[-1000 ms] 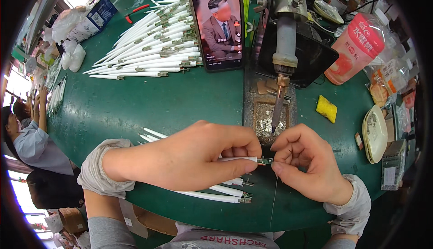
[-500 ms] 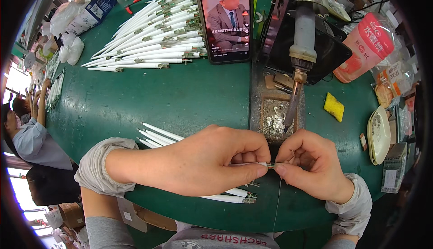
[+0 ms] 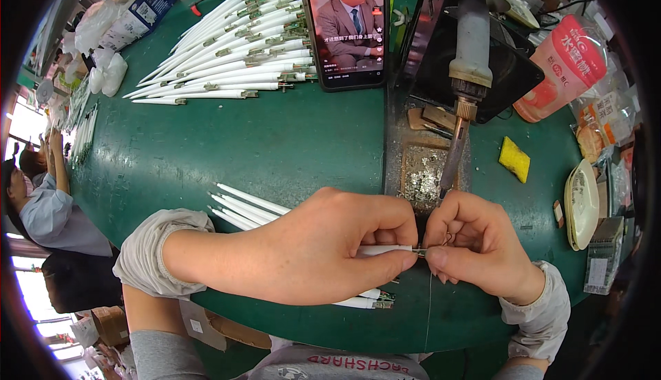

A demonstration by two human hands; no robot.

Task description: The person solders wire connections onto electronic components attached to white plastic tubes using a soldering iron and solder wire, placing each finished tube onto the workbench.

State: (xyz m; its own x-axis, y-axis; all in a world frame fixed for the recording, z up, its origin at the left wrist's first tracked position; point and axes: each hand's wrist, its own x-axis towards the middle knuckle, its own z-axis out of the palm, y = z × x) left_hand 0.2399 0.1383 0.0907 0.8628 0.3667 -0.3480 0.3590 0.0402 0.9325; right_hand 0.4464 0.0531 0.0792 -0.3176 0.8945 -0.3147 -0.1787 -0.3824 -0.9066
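My left hand is closed around a slim white pen-shaped tube, its end pointing right between thumb and forefinger. My right hand, fingers pinched, holds a thin wire at that end; one strand hangs down over the table edge. A short silvery piece shows between the two sets of fingertips. Beyond and under my left hand lie several more white tubes, and their ends with small green circuit boards stick out below it. The soldering iron points down just above my right hand.
A fan of white tubes lies at the back left beside a propped phone. Under the iron is a solder-spattered tray. A yellow sponge, stacked dishes and a pink package stand right. A co-worker sits far left.
My right hand has shifted slightly up and right, and a thin strand now shows between it and the tube's end. The left hand still grips the tube.
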